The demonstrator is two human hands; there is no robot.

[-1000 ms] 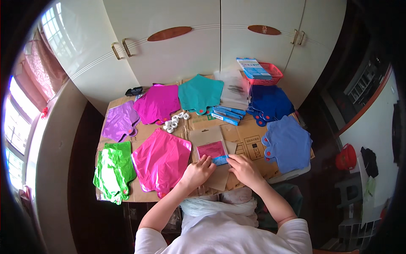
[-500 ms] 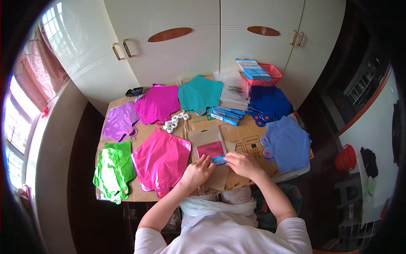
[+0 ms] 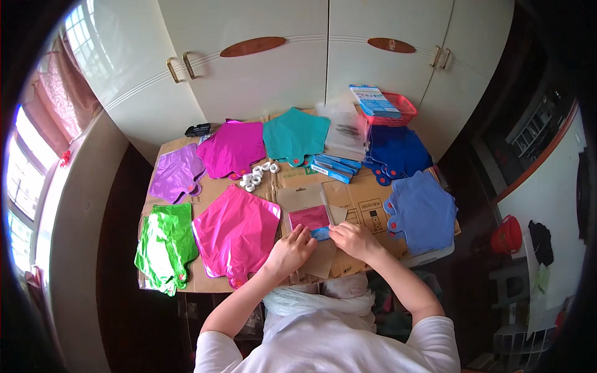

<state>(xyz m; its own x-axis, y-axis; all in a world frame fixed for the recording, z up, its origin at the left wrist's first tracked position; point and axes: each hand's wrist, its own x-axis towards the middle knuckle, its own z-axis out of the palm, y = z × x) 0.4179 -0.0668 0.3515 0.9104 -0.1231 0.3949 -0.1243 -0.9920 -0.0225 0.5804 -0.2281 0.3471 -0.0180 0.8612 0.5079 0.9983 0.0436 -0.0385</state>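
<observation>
A clear plastic packet [image 3: 300, 200] with a hang hole lies in front of me on the cardboard. Inside its outline shows a folded pink foil sheet [image 3: 309, 217], with a blue printed card [image 3: 321, 234] along the near edge. My left hand [image 3: 293, 252] is closed at the packet's lower left corner, fingertips pressed on it. At the lower right corner my right hand [image 3: 356, 241] pinches the packet's edge with bent fingers. Whether the fingers also grip the card is hidden. A large pink foil balloon [image 3: 236, 230] lies flat left of my left hand.
Flat foil balloons in green [image 3: 165, 242], lilac [image 3: 177, 174], magenta [image 3: 233, 149], teal [image 3: 295, 135], dark blue [image 3: 398, 152] and light blue [image 3: 423, 211] ring the cardboard [image 3: 367, 202]. White rings [image 3: 252, 180], blue folded cards [image 3: 336, 166], clear bags [image 3: 344, 133] and a red basket [image 3: 404, 112] stand behind.
The view has shifted slightly. Both hands stay at the packet's near corners, with the right fingers drawn a little closer in around its edge.
</observation>
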